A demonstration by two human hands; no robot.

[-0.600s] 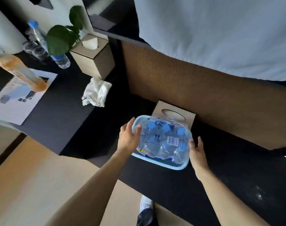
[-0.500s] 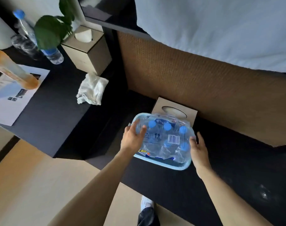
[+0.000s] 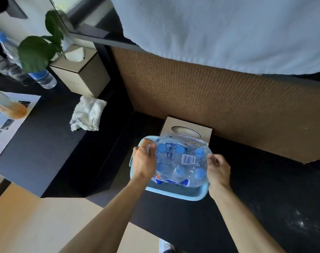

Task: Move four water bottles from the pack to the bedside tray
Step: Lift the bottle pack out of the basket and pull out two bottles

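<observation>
A shrink-wrapped pack of water bottles [image 3: 181, 161] with blue caps sits in a light blue tray [image 3: 173, 193] on a low black shelf beside the bed. My left hand [image 3: 143, 161] grips the pack's left side, fingers curled over the plastic wrap. My right hand [image 3: 217, 170] pinches the wrap at the pack's right edge. Several blue caps show through the film; the bottles' lower parts are hidden by the tray wall.
A tissue box [image 3: 188, 128] stands right behind the tray against the woven bed base [image 3: 228, 106]. On the higher black table at left lie a crumpled cloth [image 3: 87, 114], another tissue box [image 3: 80, 73], a plant [image 3: 38, 50], a water bottle [image 3: 27, 64], an orange drink bottle [image 3: 7, 105] and paper [image 3: 7, 125].
Both hands have closed in on the pack: the left moved over its left top edge, the right curled from flat beside it to gripping the wrap. The camera shifted slightly.
</observation>
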